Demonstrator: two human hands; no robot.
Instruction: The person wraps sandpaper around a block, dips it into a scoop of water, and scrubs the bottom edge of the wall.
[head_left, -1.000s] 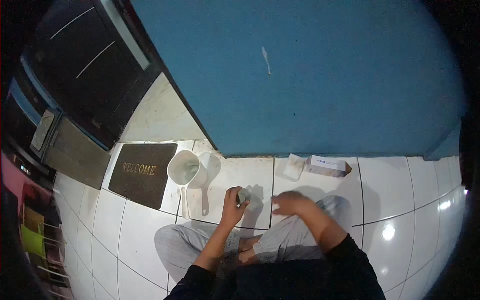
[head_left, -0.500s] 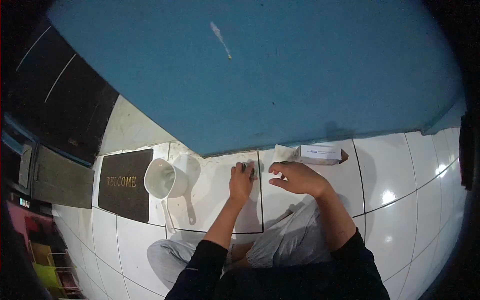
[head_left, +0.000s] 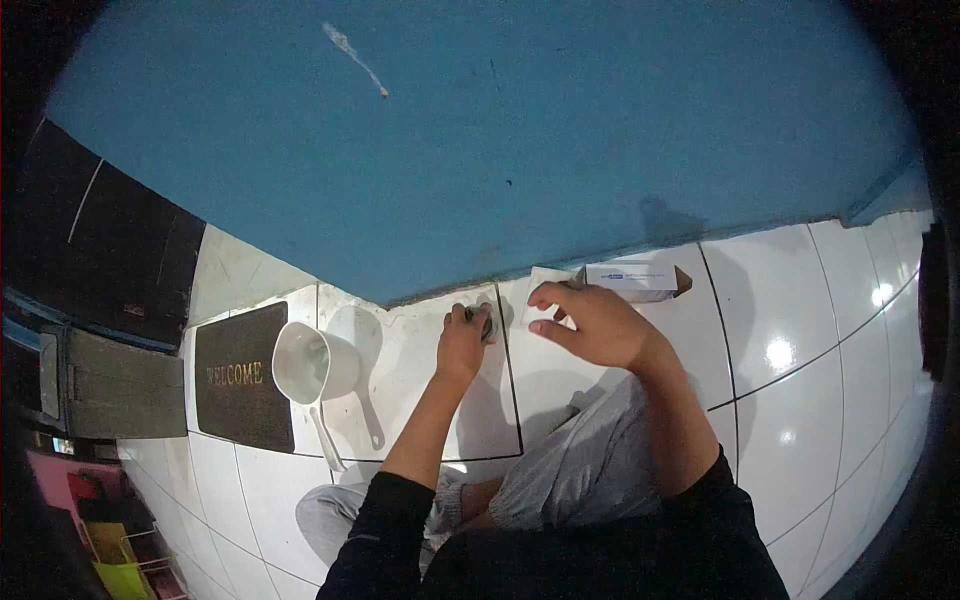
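While the left hand [head_left: 460, 345] is holding a small dark object [head_left: 484, 322] right of the white dipper [head_left: 318, 368], fingers wrapped, the right hand [head_left: 595, 325] is hovering farther right, fingers half-spread, apparently empty. Seemingly positioning; next move likely calling for steady grip.

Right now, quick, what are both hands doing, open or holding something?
Left hand: closed around a small dark object, too small to identify.
Right hand: open, thumb and fingers apart, nothing visible in its grasp.
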